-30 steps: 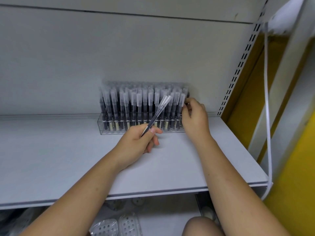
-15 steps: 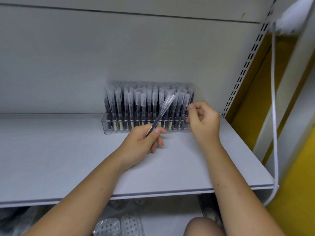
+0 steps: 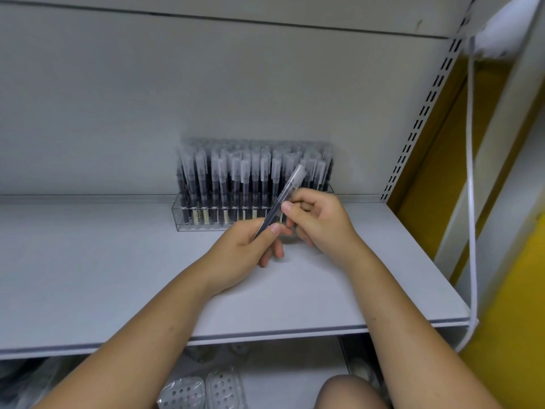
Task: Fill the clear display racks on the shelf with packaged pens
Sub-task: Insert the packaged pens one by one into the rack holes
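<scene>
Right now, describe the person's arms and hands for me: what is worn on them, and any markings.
Both arms are bare: the left forearm and right forearm show no sleeves, and there is no watch or band at the wrists. The left hand and right hand are ungloved, with no rings in sight. The nails that show are short and unpainted. No markings are visible.

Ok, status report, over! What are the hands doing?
Left hand grips packaged pen at lower end; right hand pinches its middle. Pen tilted, in front of crowded rack. Nothing blocking.
</scene>
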### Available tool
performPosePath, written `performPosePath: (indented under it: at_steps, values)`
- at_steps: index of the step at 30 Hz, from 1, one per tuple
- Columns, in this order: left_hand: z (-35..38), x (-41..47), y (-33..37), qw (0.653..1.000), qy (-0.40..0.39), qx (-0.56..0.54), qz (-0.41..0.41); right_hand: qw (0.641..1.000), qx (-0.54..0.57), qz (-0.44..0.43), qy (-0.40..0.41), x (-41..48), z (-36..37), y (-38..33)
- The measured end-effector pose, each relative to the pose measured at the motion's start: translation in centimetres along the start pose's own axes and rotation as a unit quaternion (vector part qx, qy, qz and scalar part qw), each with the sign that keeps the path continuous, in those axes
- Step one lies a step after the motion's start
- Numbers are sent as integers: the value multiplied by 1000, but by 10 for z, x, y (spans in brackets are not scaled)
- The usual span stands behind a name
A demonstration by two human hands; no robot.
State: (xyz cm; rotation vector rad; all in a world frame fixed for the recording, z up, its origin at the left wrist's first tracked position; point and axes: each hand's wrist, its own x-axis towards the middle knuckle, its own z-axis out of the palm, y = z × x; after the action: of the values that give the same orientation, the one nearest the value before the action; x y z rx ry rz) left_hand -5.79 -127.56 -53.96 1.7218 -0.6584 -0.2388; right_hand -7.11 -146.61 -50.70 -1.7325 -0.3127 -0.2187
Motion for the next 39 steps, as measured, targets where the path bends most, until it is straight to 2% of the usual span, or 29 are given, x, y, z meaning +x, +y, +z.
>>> performPosePath:
  at_steps: [4, 8, 13, 16, 21, 34, 39]
  values:
    - [2, 1, 2, 999, 26, -26, -14, 997, 34, -27, 59, 4, -4, 5]
    - [0, 1, 1, 998, 38, -35, -25, 978, 27, -101, 181, 3, -13, 2]
    - [1, 0, 1, 999, 38, -27, -29, 929, -63, -196, 308, 4, -26, 7]
    - [0, -1, 1, 998, 38, -28, -32, 905, -119, -207, 351, 8, -32, 14]
    - [0, -1, 1, 998, 38, -27, -32, 903, -189, -175, 343, 15, -35, 19]
    - [0, -1, 2, 999, 39, -20, -27, 923, -259, -115, 260, 25, -35, 36]
    - [1, -1, 3, 999, 41, -19, -29, 914, -304, -100, 250, 25, -35, 43]
